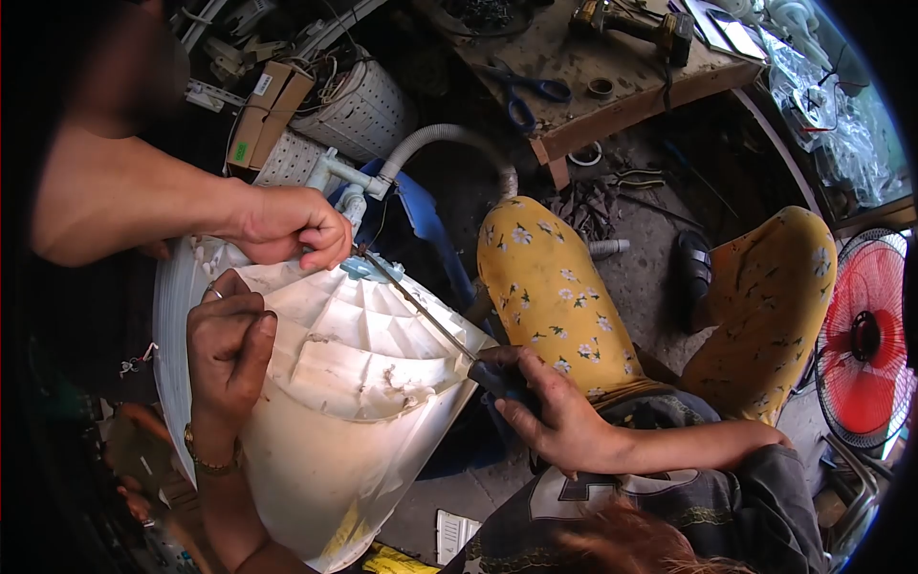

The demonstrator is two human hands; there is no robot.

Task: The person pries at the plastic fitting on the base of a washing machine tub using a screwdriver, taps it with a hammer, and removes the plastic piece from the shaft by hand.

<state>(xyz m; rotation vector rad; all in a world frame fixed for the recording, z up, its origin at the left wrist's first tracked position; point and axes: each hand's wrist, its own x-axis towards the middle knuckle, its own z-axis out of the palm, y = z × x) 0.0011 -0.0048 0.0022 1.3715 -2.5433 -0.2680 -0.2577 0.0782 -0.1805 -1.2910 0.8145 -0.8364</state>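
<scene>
A large white plastic tub with a ribbed end lies in front of me. My right hand is wrapped round the dark handle of a screwdriver. The screwdriver's long shaft reaches across the ribs to the light-blue hub. Against the tub's left side, my left hand, with a ring and bracelet, is curled closed; its palm is hidden. Another person's closed hand is by the hub and the shaft's far end. What that hand grips is hidden.
A blue container stands behind the tub, near a grey corrugated hose. On a wooden table lie blue-handled scissors and a cordless drill. Pliers lie on the floor. At the right stands a red fan.
</scene>
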